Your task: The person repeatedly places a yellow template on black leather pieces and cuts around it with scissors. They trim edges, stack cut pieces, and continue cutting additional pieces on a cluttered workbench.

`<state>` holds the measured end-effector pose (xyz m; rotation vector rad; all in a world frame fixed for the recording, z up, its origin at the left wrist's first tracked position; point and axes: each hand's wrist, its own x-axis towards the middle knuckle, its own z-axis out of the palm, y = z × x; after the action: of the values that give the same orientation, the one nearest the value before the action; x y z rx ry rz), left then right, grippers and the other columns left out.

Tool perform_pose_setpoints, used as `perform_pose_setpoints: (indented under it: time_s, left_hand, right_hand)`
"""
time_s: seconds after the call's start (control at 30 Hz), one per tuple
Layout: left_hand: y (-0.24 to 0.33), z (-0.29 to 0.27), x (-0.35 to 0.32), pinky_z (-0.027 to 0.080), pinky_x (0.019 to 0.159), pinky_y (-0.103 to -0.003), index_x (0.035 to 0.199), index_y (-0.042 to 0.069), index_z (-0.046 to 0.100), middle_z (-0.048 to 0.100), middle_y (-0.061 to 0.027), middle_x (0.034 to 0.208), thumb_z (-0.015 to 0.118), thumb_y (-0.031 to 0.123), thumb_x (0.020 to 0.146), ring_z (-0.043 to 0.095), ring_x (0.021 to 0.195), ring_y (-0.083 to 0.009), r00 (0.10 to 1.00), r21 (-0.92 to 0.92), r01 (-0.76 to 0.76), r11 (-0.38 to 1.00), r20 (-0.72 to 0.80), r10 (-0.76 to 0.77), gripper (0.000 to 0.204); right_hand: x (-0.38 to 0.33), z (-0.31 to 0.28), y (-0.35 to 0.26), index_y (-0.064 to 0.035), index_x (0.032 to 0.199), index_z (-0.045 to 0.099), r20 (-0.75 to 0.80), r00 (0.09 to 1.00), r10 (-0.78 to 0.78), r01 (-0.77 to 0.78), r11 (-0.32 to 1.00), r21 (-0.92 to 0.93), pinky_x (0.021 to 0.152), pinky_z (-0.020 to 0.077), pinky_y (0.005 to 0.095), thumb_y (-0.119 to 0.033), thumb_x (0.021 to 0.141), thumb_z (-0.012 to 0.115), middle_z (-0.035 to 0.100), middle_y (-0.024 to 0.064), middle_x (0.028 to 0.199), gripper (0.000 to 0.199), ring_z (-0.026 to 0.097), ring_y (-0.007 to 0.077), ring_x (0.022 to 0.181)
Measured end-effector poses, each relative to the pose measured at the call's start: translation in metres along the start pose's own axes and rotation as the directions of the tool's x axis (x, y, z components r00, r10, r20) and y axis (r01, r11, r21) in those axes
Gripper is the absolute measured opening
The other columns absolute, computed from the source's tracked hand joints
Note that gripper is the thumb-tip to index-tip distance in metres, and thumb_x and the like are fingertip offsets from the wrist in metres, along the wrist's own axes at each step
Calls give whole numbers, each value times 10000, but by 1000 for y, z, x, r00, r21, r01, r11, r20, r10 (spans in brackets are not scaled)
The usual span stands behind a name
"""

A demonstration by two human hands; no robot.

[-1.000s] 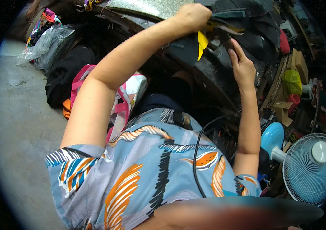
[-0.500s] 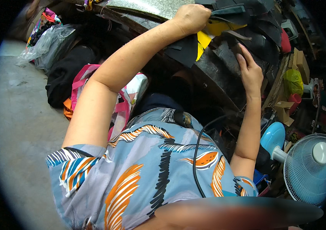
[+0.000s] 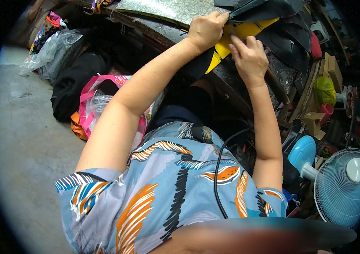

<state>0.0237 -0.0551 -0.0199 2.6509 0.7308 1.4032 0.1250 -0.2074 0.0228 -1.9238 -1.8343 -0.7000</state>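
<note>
At the table [image 3: 163, 10] edge, both hands work a yellow sheet [image 3: 247, 30].

Left hand [image 3: 205, 29] is a closed fist, its grip pinching the dark sheets [image 3: 269, 8] over the yellow one. Right hand [image 3: 250, 57] lies flat, fingers spread and pressing on the yellow sheet. A blue fan [image 3: 341, 186] stands at lower right.
</note>
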Motion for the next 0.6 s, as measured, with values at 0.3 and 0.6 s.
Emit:
perform_pose_setpoints:
  time_s: [0.3,0.6]
  left_hand:
    - [1,-2,-5,574,604,-360,1156,108,651,671,-96,860,626,102,799,691,698,-285,999,-17,17,1000,-45,-18,358]
    - [1,0,-5,577,612,-345,1159,113,655,675,-90,861,646,115,795,692,699,-265,997,-7,5,1000,-75,-6,364]
  right_hand:
    - [-10,18,5,-131,948,708,27,986,162,-165,965,205,719,540,361,-174,823,695,640,66,926,133,652,268,854]
    - [9,16,7,-115,983,679,263,929,260,-305,941,147,791,542,407,-204,852,666,688,85,997,158,678,316,889]
